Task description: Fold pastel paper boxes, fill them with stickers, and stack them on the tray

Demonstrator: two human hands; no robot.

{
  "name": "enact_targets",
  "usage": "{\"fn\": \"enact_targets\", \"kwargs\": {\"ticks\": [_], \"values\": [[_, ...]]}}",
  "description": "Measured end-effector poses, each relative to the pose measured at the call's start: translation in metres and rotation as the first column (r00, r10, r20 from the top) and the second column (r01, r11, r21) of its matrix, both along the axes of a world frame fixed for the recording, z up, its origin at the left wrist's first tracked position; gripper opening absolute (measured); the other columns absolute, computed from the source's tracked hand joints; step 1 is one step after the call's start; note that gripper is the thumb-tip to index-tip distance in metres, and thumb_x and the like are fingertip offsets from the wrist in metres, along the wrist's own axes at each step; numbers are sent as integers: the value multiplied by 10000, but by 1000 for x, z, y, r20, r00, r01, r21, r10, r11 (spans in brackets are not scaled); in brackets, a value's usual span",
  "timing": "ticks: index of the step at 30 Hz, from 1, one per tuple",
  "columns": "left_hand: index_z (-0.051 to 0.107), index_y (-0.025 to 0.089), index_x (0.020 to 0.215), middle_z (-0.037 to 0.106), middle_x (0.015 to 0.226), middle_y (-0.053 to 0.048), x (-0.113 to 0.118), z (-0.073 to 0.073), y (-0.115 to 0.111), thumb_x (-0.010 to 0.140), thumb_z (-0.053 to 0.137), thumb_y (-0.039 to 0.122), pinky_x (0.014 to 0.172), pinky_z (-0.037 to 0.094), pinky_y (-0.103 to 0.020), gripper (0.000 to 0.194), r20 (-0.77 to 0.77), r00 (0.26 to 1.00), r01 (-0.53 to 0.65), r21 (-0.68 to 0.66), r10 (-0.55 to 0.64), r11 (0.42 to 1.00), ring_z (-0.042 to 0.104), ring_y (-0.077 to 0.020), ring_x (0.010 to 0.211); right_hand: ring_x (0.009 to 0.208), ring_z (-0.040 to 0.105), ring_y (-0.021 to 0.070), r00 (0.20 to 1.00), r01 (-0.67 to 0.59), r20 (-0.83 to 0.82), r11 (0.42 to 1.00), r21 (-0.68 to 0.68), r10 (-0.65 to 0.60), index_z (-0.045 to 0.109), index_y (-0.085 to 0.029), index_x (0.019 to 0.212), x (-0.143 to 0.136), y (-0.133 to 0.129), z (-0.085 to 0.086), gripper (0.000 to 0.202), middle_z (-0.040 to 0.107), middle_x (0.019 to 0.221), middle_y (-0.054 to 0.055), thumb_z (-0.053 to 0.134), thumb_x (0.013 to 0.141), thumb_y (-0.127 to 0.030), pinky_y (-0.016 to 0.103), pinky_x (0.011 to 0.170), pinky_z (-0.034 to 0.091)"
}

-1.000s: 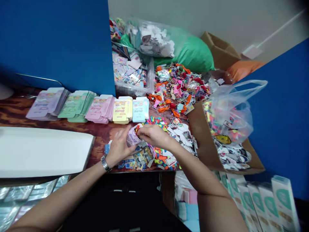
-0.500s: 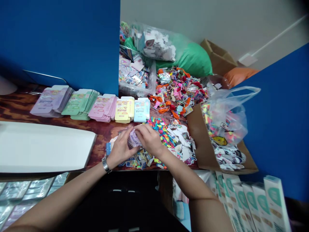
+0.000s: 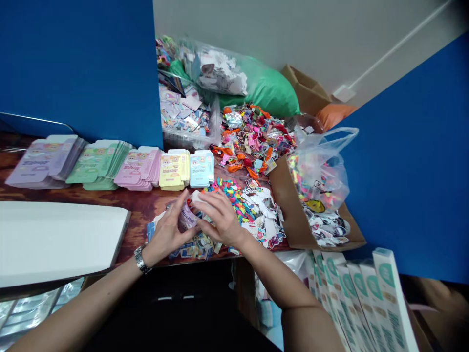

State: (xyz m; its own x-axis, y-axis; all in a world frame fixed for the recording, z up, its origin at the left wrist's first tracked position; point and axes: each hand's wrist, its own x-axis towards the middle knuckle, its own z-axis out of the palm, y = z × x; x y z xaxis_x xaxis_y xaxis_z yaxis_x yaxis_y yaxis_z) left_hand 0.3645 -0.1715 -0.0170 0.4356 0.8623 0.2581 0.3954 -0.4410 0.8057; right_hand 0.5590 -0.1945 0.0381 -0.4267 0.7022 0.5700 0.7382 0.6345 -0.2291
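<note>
Between my two hands is a small purple printed box (image 3: pixel 188 218) with a white flap raised at its top. My left hand (image 3: pixel 169 233) grips the box's left side, thumb below and fingers at the upper edge. On the other side, my right hand (image 3: pixel 220 217) has its fingers at the white flap and its thumb near the lower right of the box. Small printed cards (image 3: pixel 200 247) lie under my hands. Just beyond are a pile of colourful small pieces (image 3: pixel 234 198) and a heap of white-backed stickers (image 3: pixel 264 210).
Stacks of flat purple (image 3: pixel 40 161), green (image 3: pixel 95 162), pink (image 3: pixel 135 167), yellow (image 3: pixel 172 168) and blue (image 3: pixel 200 168) boxes line the back. A white board (image 3: pixel 58 239) lies left; an open carton (image 3: pixel 293 215) stands right. Behind is a heap of trinkets (image 3: pixel 252 137).
The camera view has turned right, so the scene sits further left. The purple box's white flap now shows at its top, and my right fingers have spread over it.
</note>
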Motion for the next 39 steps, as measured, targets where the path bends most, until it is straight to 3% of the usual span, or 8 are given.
{"fn": "enact_targets", "kwargs": {"ticks": [8,12,15,19,23,30,35,39], "values": [[305,254,1459,500,1404,-121,-5,7,-4,849,670,340,1056,471,-390,716,21,998,64,82,-66,995,532,-239,1269,1225,561,246,996,-28,-85,992,-120,18,698,-217,1103,4,-9,-10,229,604,1302,121,552,930,-248,464,1018,498],[394,235,1359,569,1252,-110,-7,7,-5,846,678,333,950,526,-352,595,-21,997,72,191,-69,979,588,-217,1145,1155,621,189,961,22,-260,965,-262,-93,584,-223,1300,-8,-13,-10,343,645,1258,101,510,966,-238,351,975,538],[334,235,1413,548,1309,-130,-8,8,-6,862,658,328,982,517,-379,646,-45,998,53,251,-43,967,569,-237,1206,1118,646,163,922,62,-348,954,-293,-167,557,-245,1325,-15,-15,-3,365,676,1215,70,499,968,-194,324,983,534],[159,207,1521,488,1421,-176,-8,11,-8,871,640,357,1045,486,-413,822,-70,997,-1,250,19,968,518,-272,1307,1114,642,167,898,-59,-428,934,-351,-104,685,-226,1095,-22,-14,6,209,689,1154,68,543,948,-183,339,998,522],[79,213,1557,471,1450,-171,-8,15,-10,887,609,373,1040,485,-420,869,-159,986,-6,226,43,974,495,-287,1324,1009,668,160,854,-23,-470,886,-464,-224,688,-218,1055,-27,-9,10,169,710,1056,53,579,927,-211,292,863,568],[-84,133,1551,538,1244,-206,-11,12,-11,876,572,366,873,539,-455,970,-301,944,-19,359,135,933,562,-320,1091,1071,669,163,903,40,-393,944,-328,-175,682,-235,1145,-40,-14,3,288,726,1110,39,533,929,-115,321,979,538],[-131,70,1530,535,1086,-192,-16,12,-14,881,513,426,671,542,-402,982,-390,891,-55,414,232,909,565,-306,916,1255,584,194,925,61,-360,982,-177,-122,463,-217,1451,-58,-26,-19,518,619,1345,91,466,951,-80,368,1073,496],[-102,82,1538,525,1156,-196,-32,14,-21,887,499,419,744,544,-413,948,-478,845,-70,345,239,936,558,-303,961,1279,565,192,935,-2,-349,978,-209,-72,342,-222,1522,-68,-28,-29,582,596,1375,93,468,964,-110,359,1086,487]]}}
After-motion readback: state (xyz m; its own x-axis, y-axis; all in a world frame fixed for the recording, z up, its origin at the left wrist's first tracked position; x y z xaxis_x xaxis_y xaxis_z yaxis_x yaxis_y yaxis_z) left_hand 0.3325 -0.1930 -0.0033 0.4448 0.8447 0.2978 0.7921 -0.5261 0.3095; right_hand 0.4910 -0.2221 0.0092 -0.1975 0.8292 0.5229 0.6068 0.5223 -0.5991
